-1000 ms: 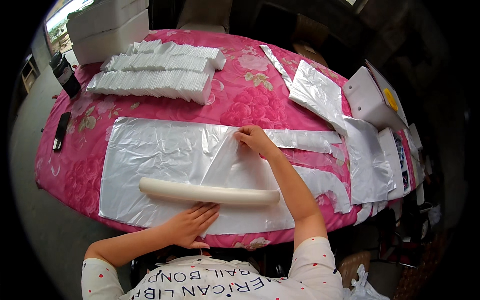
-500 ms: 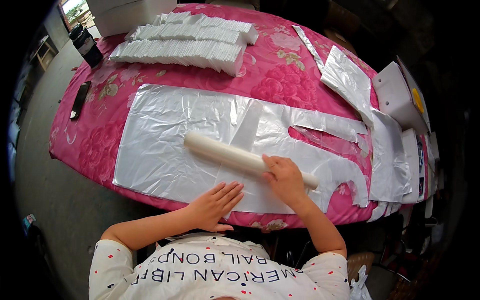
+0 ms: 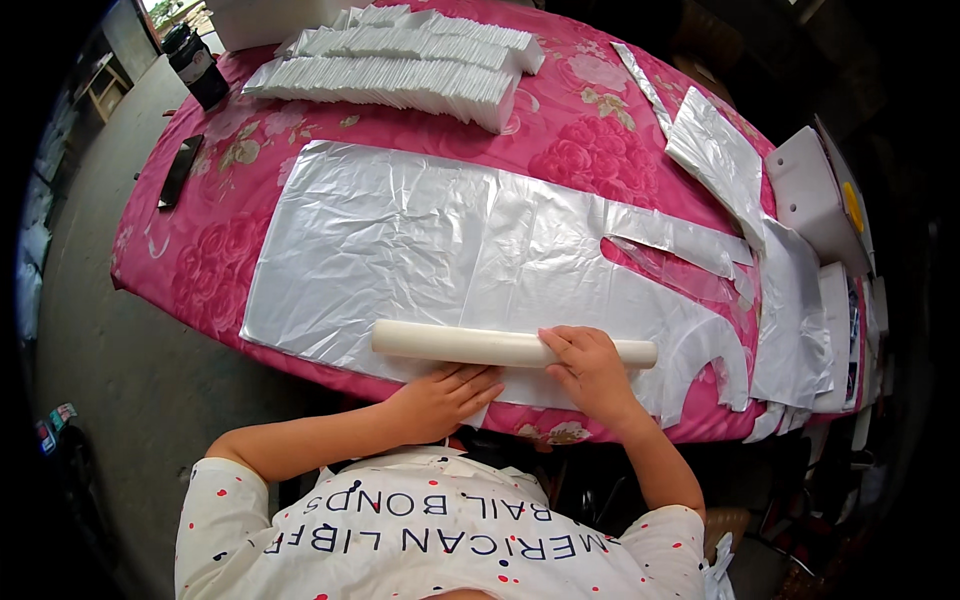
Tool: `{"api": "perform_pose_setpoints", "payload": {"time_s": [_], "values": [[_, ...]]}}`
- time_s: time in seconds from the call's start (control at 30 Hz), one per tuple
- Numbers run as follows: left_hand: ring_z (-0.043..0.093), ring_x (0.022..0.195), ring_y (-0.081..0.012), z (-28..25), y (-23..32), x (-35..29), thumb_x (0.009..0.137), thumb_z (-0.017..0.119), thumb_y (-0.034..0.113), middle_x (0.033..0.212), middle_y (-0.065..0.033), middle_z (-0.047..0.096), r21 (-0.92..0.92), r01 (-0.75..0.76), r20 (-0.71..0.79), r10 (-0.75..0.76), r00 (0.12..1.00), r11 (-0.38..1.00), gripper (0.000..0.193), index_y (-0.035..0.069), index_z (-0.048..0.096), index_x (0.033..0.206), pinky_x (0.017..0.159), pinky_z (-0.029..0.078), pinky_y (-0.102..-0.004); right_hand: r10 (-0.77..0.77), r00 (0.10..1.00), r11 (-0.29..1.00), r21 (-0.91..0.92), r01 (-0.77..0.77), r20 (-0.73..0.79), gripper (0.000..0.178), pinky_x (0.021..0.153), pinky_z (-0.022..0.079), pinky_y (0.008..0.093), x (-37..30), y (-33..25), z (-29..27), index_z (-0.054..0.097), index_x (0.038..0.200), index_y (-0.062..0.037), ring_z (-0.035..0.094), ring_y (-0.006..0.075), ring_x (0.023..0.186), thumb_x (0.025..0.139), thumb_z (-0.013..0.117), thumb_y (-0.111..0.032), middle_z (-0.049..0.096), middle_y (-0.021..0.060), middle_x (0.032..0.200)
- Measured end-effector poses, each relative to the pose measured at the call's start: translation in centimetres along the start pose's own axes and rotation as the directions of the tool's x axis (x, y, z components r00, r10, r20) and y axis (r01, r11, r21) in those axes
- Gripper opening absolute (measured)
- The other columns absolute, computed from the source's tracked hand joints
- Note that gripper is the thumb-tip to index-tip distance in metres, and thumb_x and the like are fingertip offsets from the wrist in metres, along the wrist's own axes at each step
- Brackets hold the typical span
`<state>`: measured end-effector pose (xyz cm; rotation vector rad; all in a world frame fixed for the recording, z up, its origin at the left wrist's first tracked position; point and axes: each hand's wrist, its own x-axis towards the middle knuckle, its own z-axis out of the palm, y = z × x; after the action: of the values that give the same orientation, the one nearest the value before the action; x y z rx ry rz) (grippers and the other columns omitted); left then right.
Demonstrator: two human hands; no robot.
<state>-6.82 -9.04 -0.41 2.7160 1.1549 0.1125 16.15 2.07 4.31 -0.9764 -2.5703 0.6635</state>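
Note:
A pale cream tube (image 3: 455, 342) lies nearly level across the near part of a flat, thin white plastic sheet (image 3: 350, 245). My right hand (image 3: 592, 372) is wrapped over the tube near its right end, thumb on the near side. Flat on the sheet's near edge rests my left hand (image 3: 447, 400), fingers stretched to the right, just below the tube. The sheet's right end is cut into strap-like strips (image 3: 690, 247) and a curved loop (image 3: 730, 345). Creases and shine run over its left half.
Rows of folded white plastic packs (image 3: 390, 85) stand at the back of the pink flowered tablecloth (image 3: 215, 265). A dark bottle (image 3: 196, 68) and a black phone-like slab (image 3: 180, 172) are at the left. More plastic sheets (image 3: 790, 310) and a white box (image 3: 815, 190) lie on the right.
The tube has come nearer to me and turned from slanting to almost level. A pale folded strip across the sheet's middle no longer shows. My left hand stays flat on the near edge.

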Motion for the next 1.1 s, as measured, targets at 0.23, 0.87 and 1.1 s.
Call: {"api": "perform_pose_setpoints", "payload": {"time_s": [0.23,0.87,1.1], "values": [[0.021,0.137,-0.0276,0.8,1.6,-0.4,0.08,0.051,0.026,0.147,-0.0143,0.024,0.031,0.053,-0.002,-0.052,0.999,0.998,0.065,0.005,0.031,0.138,0.109,0.019,-0.0422,-0.072,0.991,0.992,-0.109,0.059,-0.114,0.042,0.091,0.038,0.039,7.3,3.6,1.1,0.059,0.115,-0.0091,0.053,0.028,0.101,0.074,0.065,-0.007,0.06,0.0082,0.108],[0.05,0.117,-0.0255,-0.2,-3.2,-2.5,0.08,0.061,0.015,0.127,-0.0152,0.05,-0.313,-0.313,-0.382,0.183,0.906,0.897,0.04,0.001,0.053,0.117,0.099,0.041,-0.0371,-0.327,0.94,0.937,0.16,0.31,0.096,0.049,0.095,0.041,0.0384,3.5,-2.2,3.9,0.055,0.111,0.0032,0.047,0.0334,0.113,0.062,0.054,0.006,0.052,0.0155,0.119],[0.043,0.121,-0.0312,-2.6,-5.4,-0.5,0.072,0.07,0.032,0.133,-0.016,0.043,-0.335,-0.161,-0.311,0.052,0.949,0.928,0.071,0.001,0.04,0.129,0.101,0.036,-0.0413,-0.268,0.95,0.962,0.016,0.274,-0.157,0.039,0.084,0.046,0.0367,3.2,-1.1,6.3,0.06,0.105,-0.0006,0.054,0.0289,0.097,0.066,0.061,0.003,0.058,0.0111,0.107]]}}
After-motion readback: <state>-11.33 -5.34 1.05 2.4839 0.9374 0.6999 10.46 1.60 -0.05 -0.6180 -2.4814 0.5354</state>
